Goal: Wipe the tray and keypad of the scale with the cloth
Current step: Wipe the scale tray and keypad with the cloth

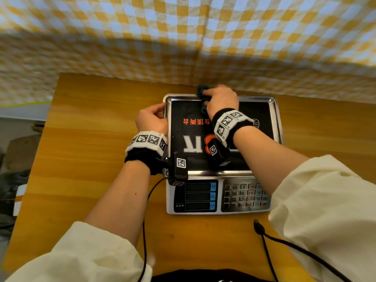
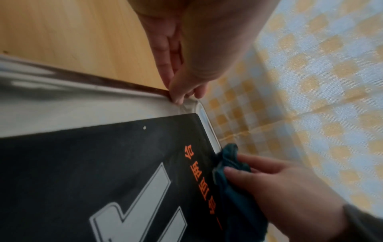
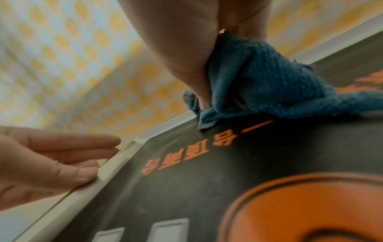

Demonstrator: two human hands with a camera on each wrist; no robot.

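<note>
Scale point(image 1: 219, 197) sits on wooden table point(image 1: 97, 123), checked curtain point(image 1: 183, 33) behind

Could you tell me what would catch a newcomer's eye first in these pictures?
Probably the steel tray of the scale, lined with a black sheet bearing orange print, at the middle of the wooden table. At its far rim the right hand grips a bunched blue cloth, while the left hand touches the left rim.
</note>
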